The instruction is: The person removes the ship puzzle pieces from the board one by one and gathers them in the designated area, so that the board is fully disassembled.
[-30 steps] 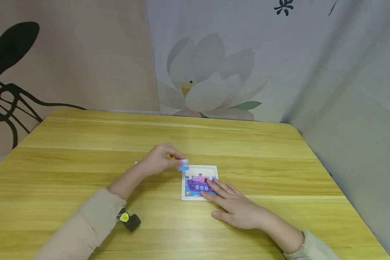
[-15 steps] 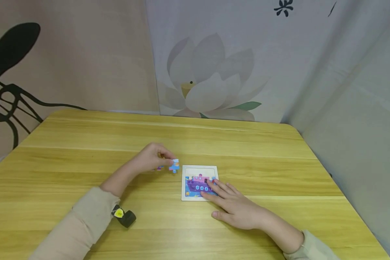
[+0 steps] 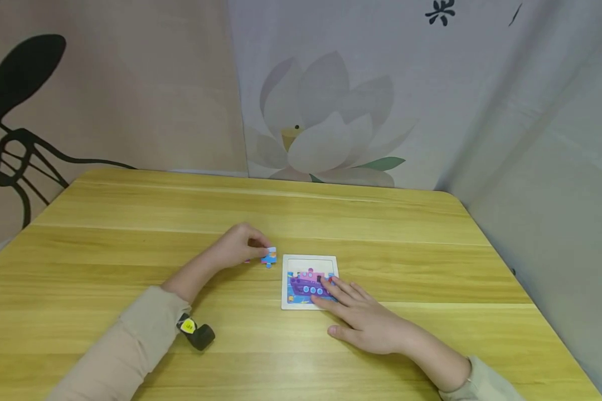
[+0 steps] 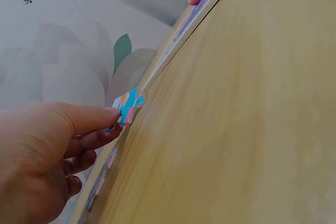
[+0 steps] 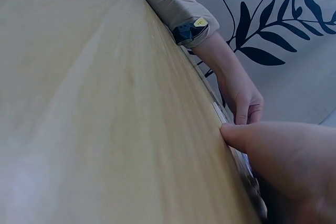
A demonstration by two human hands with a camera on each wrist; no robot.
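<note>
My left hand (image 3: 239,248) pinches a blue jigsaw piece (image 3: 269,257) with a touch of orange, between thumb and fingers. In the left wrist view this piece (image 4: 129,106) is held tilted, close over the wood. Just right of it lies a white-framed puzzle tray (image 3: 284,292). A purple and pink ship picture (image 3: 301,287) fills its lower part, while its upper part shows bare white. My right hand (image 3: 366,323) rests with spread, straight fingers on the tray's lower right, covering some of the picture.
Several loose jigsaw pieces (image 4: 98,186) lie on the wooden table (image 3: 406,245) beyond my left hand, mostly hidden by it in the head view. A black wrist camera (image 3: 200,337) hangs at my left cuff. A printed curtain (image 3: 341,83) stands behind the table.
My left hand has drawn the jigsaw piece leftward, away from the tray's upper left corner, and then stayed near the loose pieces. My right hand has kept its place on the tray.
</note>
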